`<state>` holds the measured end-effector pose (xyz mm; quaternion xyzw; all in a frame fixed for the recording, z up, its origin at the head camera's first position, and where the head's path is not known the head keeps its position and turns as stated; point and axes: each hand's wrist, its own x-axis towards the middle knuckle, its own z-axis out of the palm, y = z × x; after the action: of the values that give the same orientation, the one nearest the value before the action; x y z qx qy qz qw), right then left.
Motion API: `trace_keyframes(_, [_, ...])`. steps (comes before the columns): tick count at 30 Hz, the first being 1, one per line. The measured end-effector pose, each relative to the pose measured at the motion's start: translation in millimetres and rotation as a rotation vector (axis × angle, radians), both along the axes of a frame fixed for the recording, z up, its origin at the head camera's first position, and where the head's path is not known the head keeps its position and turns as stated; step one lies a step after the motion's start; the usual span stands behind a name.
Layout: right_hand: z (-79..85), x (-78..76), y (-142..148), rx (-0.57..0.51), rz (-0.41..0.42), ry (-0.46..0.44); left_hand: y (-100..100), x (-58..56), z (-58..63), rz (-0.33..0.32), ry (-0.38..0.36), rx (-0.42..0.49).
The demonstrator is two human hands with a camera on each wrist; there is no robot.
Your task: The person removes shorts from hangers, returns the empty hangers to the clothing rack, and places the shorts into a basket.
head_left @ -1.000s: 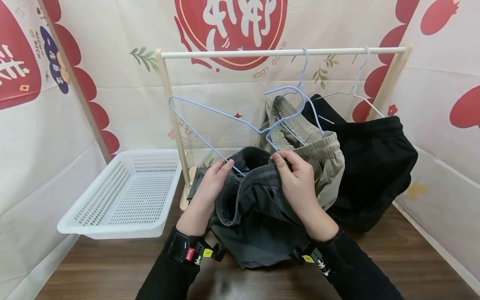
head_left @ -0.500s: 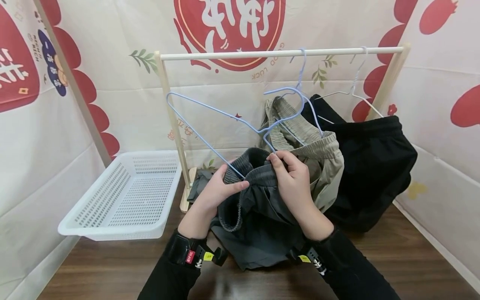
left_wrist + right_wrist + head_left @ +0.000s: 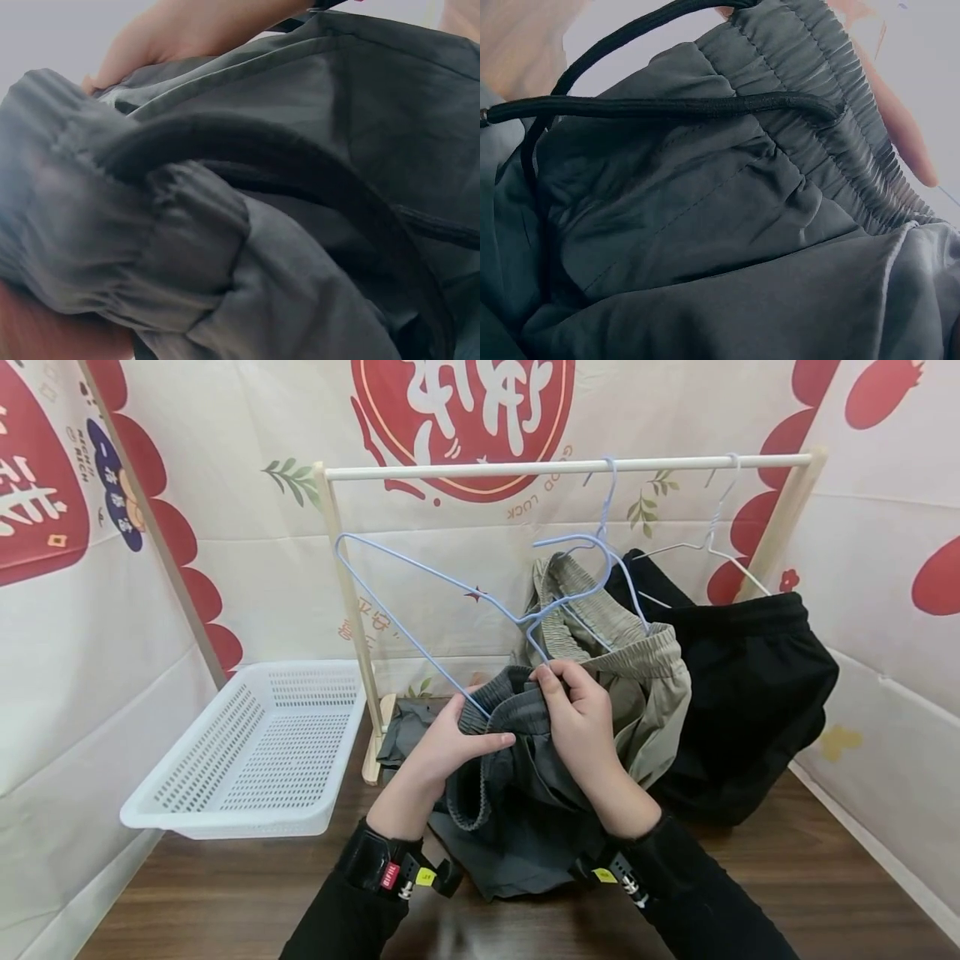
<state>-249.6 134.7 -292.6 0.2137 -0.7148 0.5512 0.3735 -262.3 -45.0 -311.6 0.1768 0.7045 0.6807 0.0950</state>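
Note:
Dark grey pants with an elastic waistband and drawstring lie bunched in front of the rack. A light blue wire hanger leans up from them, its lower end inside the waistband. My right hand pinches the waistband's right side together with the hanger's arm. At the waistband's left side, my left hand holds the fabric, thumb stretched across the front, other fingers mostly hidden behind. The black drawstring loops across the cloth in the left wrist view.
Khaki pants on a blue hanger and black pants on a white hanger hang from the wooden rack. Left of it sits a white perforated basket on the brown table. Printed cloth walls surround everything.
My left hand has released its thumb from the hanger and shifted slightly right and down, thumb now across the waistband. The hanger's left end has risen. My right hand keeps its pinch.

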Motion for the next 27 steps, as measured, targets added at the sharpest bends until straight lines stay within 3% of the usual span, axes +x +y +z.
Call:
trace_keyframes(11, [0.2,-1.5,-1.9,-0.015,0.020,-0.008,10.3,1.6,-3.4,0.014,-0.003,0.068])
trace_keyframes(18, [1.2,-2.3,-5.3,-0.065,0.067,-0.042,13.9,0.6,-4.8,0.119,0.026,0.074])
trace_keyframes(27, [6.2,-1.5,7.6,0.046,0.069,-0.101,9.4,-2.2,-5.1,0.145,0.041,0.029])
